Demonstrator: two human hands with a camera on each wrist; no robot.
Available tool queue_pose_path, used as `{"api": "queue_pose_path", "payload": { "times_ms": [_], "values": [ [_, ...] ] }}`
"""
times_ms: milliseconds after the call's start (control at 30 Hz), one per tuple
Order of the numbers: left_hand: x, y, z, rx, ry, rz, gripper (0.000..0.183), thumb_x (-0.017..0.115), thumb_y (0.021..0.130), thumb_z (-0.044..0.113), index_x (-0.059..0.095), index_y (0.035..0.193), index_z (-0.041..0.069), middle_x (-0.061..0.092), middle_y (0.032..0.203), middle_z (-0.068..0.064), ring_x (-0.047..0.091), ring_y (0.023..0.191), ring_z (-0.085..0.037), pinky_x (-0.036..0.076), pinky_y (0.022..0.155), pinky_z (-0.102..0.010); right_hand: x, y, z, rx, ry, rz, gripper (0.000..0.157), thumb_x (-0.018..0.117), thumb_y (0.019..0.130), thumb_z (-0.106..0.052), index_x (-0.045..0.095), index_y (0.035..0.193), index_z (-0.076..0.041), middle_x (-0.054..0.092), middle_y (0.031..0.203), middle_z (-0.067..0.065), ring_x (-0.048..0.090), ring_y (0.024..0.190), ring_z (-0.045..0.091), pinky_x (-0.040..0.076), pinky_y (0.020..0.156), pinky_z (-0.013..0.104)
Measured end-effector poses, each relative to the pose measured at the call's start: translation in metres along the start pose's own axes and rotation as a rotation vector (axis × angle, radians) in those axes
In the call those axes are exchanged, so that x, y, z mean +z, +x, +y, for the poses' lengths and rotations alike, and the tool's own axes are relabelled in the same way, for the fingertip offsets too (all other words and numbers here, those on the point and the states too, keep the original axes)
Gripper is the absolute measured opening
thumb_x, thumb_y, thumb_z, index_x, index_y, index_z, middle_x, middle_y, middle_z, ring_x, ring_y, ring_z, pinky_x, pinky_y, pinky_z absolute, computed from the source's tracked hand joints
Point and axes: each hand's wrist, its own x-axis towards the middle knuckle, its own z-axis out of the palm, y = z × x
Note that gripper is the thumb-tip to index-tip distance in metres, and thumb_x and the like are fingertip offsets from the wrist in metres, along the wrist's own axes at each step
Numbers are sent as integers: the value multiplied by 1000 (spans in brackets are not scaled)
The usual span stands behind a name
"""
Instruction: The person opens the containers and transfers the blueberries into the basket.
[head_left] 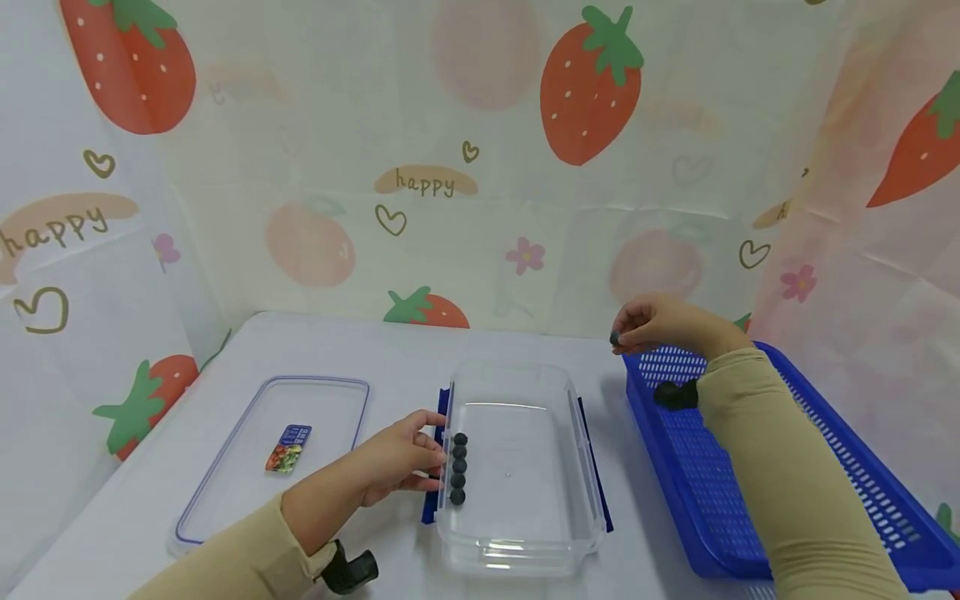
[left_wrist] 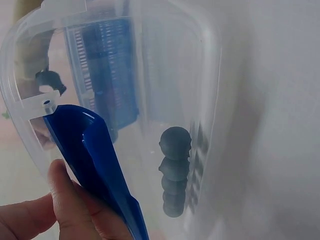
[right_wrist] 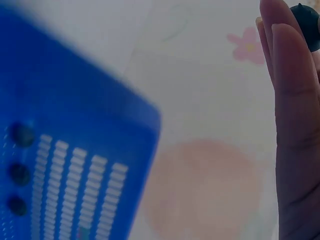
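My right hand (head_left: 660, 325) pinches a small dark ball (head_left: 615, 338) between thumb and fingers, raised above the far left corner of a blue plastic basket (head_left: 652, 467). The ball (right_wrist: 305, 26) has a tiny pointed tip in the right wrist view. At the left side of a clear plastic box (head_left: 517, 546), my left hand (head_left: 401, 457) grips by the blue latch (left_wrist: 105, 155), fingers bent around it. Inside the box, several dark balls (head_left: 459, 465) stand in a straight row along the left wall.
Left of the box lies a clear lid (head_left: 225, 475) with a blue rim and a colourful label (head_left: 288, 448). Dark balls (right_wrist: 20, 174) show in the basket in the right wrist view. Behind the white table (head_left: 390, 350) hangs a strawberry-print sheet (head_left: 487, 250).
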Motion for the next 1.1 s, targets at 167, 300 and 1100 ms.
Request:
{"api": "queue_pose_path", "payload": {
  "times_ms": [167, 300, 1100],
  "values": [
    [0, -1, 1, -14, -1, 6, 53, 57, 88, 4, 34, 134, 11, 54, 95, -14, 57, 80, -22, 55, 69, -31, -9, -12, 21, 44, 75, 4, 22, 59, 87, -3, 51, 101, 11, 63, 93, 15, 63, 92, 28, 53, 80, 35],
    [0, 0, 1, -24, -4, 9, 53, 57, 88, 4, 34, 135, 13, 55, 95, -14, 58, 80, -23, 55, 69, -31, -14, -20, 36, 85, 128, 1, 22, 57, 87, -2, 50, 102, 12, 63, 96, 17, 63, 94, 28, 52, 83, 38],
    [2, -3, 1, 1, 4, 2, 53, 57, 88, 5, 33, 135, 12, 55, 95, -13, 57, 79, -21, 55, 69, -31, -12, -33, 89, 236, 88, -47, 10, 54, 89, -2, 54, 93, 7, 61, 90, 14, 61, 87, 24, 50, 86, 43]
  ]
}}
